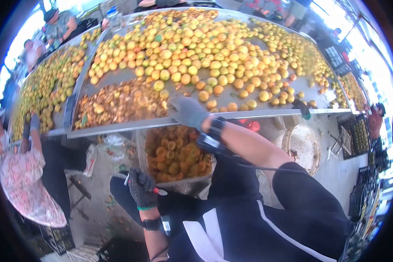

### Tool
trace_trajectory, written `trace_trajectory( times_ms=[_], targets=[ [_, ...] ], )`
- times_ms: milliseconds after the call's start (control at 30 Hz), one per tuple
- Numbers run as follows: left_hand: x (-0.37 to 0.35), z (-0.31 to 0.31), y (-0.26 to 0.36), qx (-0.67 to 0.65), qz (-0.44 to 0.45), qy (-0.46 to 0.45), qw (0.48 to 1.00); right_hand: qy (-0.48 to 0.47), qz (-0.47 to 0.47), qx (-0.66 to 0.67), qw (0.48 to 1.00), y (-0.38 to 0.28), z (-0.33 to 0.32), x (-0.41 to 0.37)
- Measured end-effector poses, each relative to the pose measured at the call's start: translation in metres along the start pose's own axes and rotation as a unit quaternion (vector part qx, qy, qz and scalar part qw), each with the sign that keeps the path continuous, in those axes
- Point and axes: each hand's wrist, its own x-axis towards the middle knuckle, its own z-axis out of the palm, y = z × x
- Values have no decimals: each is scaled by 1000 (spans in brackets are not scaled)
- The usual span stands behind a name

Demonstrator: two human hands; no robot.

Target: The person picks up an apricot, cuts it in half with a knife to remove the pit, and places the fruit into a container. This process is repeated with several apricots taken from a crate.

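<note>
The right hand (187, 111), in a grey glove, lies on the near edge of a long metal table (118, 79), its fingers bent down among the apricots (196, 52) heaped across the top. Whether they have closed on a fruit cannot be told, as the back of the hand hides them. Just left of this hand, along the same near edge, sits a browner pile of cut fruit (118, 102). A black band (215, 127) wraps the right wrist; any marking on it is too small to read. The left hand (142, 188), in a dark glove, is down below the table edge with its fingers wrapped tightly round a small knife (158, 191) with a red handle. Under the table, between the two hands, a crate (140, 150) holds halved apricots. To the left, a person in a flowered sleeve (22, 174) rests a gloved hand (33, 123) on the near edge of a neighbouring table (68, 111), also loaded with fruit. A white bucket (302, 147) stands on the ground to the right, below the table's near right corner.
</note>
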Motion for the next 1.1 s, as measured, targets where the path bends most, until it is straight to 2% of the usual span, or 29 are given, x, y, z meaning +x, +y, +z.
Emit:
trace_trajectory(
  times_ms=[67,133,200,267,300,367,467,500,567,600,633,667,700,733,800,833,900,933,1000,1033,1100],
  targets=[
    [7,-2,-3,15,-10,-10,1000,-15,54,-92,994,6,6,30],
    [12,-4,-5,17,-23,-6,1000,-74,84,-132,985,27,43,61],
    [18,-9,-7,35,-36,-13,999,-152,49,-152,975,19,51,76],
    [28,-7,-10,52,-46,-16,997,-125,-23,-117,985,1,46,69],
    [28,-6,-11,59,-47,-5,997,-122,-14,-116,986,2,53,64],
    [30,-5,-16,67,-55,7,996,27,-59,22,998,10,63,55],
    [34,-5,-21,76,-54,-19,995,19,-82,88,993,19,25,39],
    [34,-5,-22,81,-65,-5,995,32,-187,14,982,52,34,42],
    [33,-4,-23,86,-81,10,993,71,-315,-80,943,62,-34,11],
    [32,-3,-23,83,-93,7,992,9,-195,36,980,71,-65,-5],
    [32,-2,-24,80,-106,5,991,-52,-68,150,985,83,-92,-21],
    [31,-1,-25,78,-111,6,991,-58,-1,-30,998,110,-106,-32],
    [30,1,-26,90,-107,8,990,-133,137,-107,976,103,-139,-46],
    [30,1,-28,102,-101,11,990,-87,170,-116,975,117,-152,-70],
    [31,-1,-29,98,-120,1,988,-153,273,-253,915,135,-163,-97],
    [32,0,-29,95,-136,-14,986,-156,270,-250,917,152,-157,-108],
    [29,12,-34,122,-135,10,983,-42,163,-286,943,174,-139,-122],
    [27,16,-36,148,-136,29,979,-43,162,-282,945,177,-135,-120],
    [29,16,-43,159,-133,33,978,23,189,-61,980,178,-126,-104],
    [29,15,-46,167,-131,36,976,79,152,-8,985,177,-117,-100],
    [27,16,-49,166,-132,39,977,92,144,-8,985,171,-108,-87]
  ],
)
